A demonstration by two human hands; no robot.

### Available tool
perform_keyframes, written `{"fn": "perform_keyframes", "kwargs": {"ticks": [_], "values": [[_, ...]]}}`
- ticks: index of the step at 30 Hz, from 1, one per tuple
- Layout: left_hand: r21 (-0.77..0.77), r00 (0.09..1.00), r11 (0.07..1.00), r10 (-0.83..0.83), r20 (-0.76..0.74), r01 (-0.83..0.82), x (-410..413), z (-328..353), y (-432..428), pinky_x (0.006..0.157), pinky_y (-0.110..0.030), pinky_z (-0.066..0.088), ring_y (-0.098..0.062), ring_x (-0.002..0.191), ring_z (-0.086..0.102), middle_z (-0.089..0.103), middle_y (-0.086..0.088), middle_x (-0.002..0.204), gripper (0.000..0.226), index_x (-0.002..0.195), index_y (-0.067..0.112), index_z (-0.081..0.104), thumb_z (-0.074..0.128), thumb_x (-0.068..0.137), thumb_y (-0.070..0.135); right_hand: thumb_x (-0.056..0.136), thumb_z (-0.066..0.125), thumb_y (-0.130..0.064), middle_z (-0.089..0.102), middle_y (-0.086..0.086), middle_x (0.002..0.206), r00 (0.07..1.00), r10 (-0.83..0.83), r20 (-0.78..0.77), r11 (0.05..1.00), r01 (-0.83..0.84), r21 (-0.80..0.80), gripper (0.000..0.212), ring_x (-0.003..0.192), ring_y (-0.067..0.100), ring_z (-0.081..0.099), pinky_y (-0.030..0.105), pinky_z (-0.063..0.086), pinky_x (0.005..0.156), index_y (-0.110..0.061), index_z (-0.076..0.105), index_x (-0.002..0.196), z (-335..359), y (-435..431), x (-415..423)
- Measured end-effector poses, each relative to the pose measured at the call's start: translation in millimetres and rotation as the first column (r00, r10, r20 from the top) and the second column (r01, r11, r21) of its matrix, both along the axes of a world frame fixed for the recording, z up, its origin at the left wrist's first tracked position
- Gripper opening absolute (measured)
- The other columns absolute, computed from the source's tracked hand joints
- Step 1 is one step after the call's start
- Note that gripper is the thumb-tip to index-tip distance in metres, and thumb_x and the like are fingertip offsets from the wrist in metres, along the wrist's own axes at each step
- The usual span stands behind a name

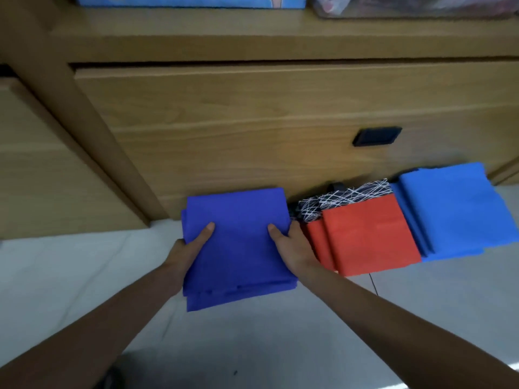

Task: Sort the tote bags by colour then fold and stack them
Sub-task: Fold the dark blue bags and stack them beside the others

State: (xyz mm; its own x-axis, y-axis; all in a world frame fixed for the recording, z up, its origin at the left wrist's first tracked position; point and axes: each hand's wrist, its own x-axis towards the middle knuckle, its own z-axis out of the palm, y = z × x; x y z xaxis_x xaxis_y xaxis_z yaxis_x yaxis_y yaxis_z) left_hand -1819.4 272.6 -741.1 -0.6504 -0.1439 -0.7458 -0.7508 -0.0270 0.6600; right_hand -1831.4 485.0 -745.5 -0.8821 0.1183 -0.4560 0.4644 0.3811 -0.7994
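A folded stack of dark blue tote bags (pixel 238 245) sits at the centre on the pale floor. My left hand (pixel 189 248) grips its left edge, thumb on top. My right hand (pixel 292 248) grips its right edge the same way. Whether the stack rests on the floor or is lifted slightly, I cannot tell. Just to the right lies a folded red stack (pixel 368 237). Behind it is a black bag with white line pattern (pixel 342 197), partly hidden. At the far right lies a folded light blue stack (pixel 455 211).
A wooden cabinet (pixel 252 130) with a black recessed handle (pixel 376 136) stands right behind the stacks. A wooden post (pixel 92 130) slants down at the left. The white tiled floor (pixel 252 346) stretches toward me. Coloured items sit on the cabinet top.
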Motion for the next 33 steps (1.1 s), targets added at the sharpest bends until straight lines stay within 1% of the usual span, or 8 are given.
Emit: {"fn": "perform_keyframes", "kwargs": {"ticks": [4, 8, 12, 15, 18, 26, 30, 33], "values": [[-0.111, 0.999, 0.994, 0.008, -0.054, -0.014, 2, -6, -7, 0.089, -0.044, 0.051, -0.027, 0.101, 0.062, 0.060, -0.004, 0.119, 0.106, 0.125, 0.015, 0.048, 0.074, 0.043, 0.078, 0.093, 0.050, -0.046, 0.041, 0.011, 0.136, 0.999, 0.036, -0.029, 0.989, -0.031, 0.147, 0.056, 0.126, 0.033, 0.038, 0.040, 0.032, 0.105, -0.009, 0.038, 0.133, -4, -4, 0], [0.119, 1.000, 0.993, -0.012, 0.010, 0.011, 4, -1, -8, 0.086, -0.043, 0.054, -0.026, 0.098, 0.067, 0.068, -0.004, 0.111, 0.091, 0.119, 0.020, 0.058, 0.078, 0.047, 0.071, 0.089, 0.050, -0.055, 0.033, 0.012, 0.144, 0.999, 0.018, 0.040, 0.995, -0.022, 0.097, 0.070, 0.129, 0.035, 0.036, 0.046, 0.032, 0.107, -0.015, 0.029, 0.143, -7, -1, -4], [0.143, 0.999, 0.989, 0.040, -0.018, -0.037, 4, -8, -7, 0.084, -0.045, 0.054, -0.027, 0.100, 0.066, 0.066, -0.002, 0.116, 0.096, 0.128, 0.025, 0.050, 0.080, 0.048, 0.068, 0.074, 0.055, -0.068, 0.032, 0.009, 0.146, 0.992, -0.038, 0.120, 0.999, 0.040, -0.014, 0.094, 0.130, 0.033, 0.037, 0.050, 0.033, 0.107, -0.018, 0.022, 0.146, -12, 3, -11], [0.099, 0.992, 0.991, 0.097, -0.084, -0.089, 2, -13, -2, 0.075, -0.039, 0.054, -0.024, 0.100, 0.063, 0.059, -0.001, 0.121, 0.077, 0.132, 0.028, 0.041, 0.069, 0.070, 0.061, 0.080, 0.057, -0.061, 0.039, 0.007, 0.144, 0.991, -0.051, 0.127, 0.995, 0.061, -0.079, 0.088, 0.127, 0.031, 0.043, 0.047, 0.036, 0.106, -0.018, 0.021, 0.147, -19, 3, -13], [0.096, 0.984, 0.991, 0.103, -0.148, -0.089, 0, -14, 6, 0.076, -0.036, 0.053, -0.021, 0.102, 0.060, 0.055, 0.004, 0.123, 0.069, 0.133, 0.033, 0.036, 0.059, 0.076, 0.064, 0.079, 0.056, -0.060, 0.053, 0.004, 0.132, 0.992, -0.095, 0.077, 0.991, 0.102, -0.088, 0.072, 0.116, 0.029, 0.053, 0.045, 0.041, 0.101, -0.019, 0.038, 0.136, -23, 4, -11], [-0.211, 0.946, 0.977, -0.060, -0.318, -0.009, 0, -10, 4, 0.094, -0.043, 0.050, -0.020, 0.106, 0.059, 0.056, 0.003, 0.126, 0.098, 0.131, 0.026, 0.040, 0.063, 0.052, 0.080, 0.091, 0.053, -0.049, 0.053, 0.006, 0.123, 0.997, -0.069, -0.019, 0.997, 0.068, -0.041, 0.058, 0.114, 0.029, 0.053, 0.038, 0.043, 0.095, -0.008, 0.035, 0.128, -10, 7, -6], [-0.450, 0.827, 0.893, -0.269, -0.493, 0.022, 6, 23, 1, 0.102, -0.042, 0.042, -0.018, 0.122, 0.046, 0.044, 0.000, 0.135, 0.086, 0.134, 0.026, 0.036, 0.066, 0.066, 0.070, 0.091, 0.057, -0.043, 0.052, 0.003, 0.123, 0.969, -0.046, -0.244, 0.999, 0.042, -0.024, 0.053, 0.117, 0.026, 0.051, 0.035, 0.041, 0.099, -0.008, 0.040, 0.126, 13, 8, 2], [-0.633, 0.726, 0.753, -0.537, -0.430, 0.181, 23, 47, -2, 0.111, -0.038, 0.029, -0.015, 0.137, 0.025, 0.025, 0.002, 0.150, 0.108, 0.147, 0.035, 0.018, 0.057, 0.058, 0.083, 0.091, 0.058, -0.040, 0.041, 0.014, 0.136, 0.868, 0.146, -0.474, 0.971, -0.033, 0.238, 0.062, 0.126, 0.028, 0.040, 0.027, 0.030, 0.103, 0.000, 0.038, 0.134, 40, 13, 9]]}}
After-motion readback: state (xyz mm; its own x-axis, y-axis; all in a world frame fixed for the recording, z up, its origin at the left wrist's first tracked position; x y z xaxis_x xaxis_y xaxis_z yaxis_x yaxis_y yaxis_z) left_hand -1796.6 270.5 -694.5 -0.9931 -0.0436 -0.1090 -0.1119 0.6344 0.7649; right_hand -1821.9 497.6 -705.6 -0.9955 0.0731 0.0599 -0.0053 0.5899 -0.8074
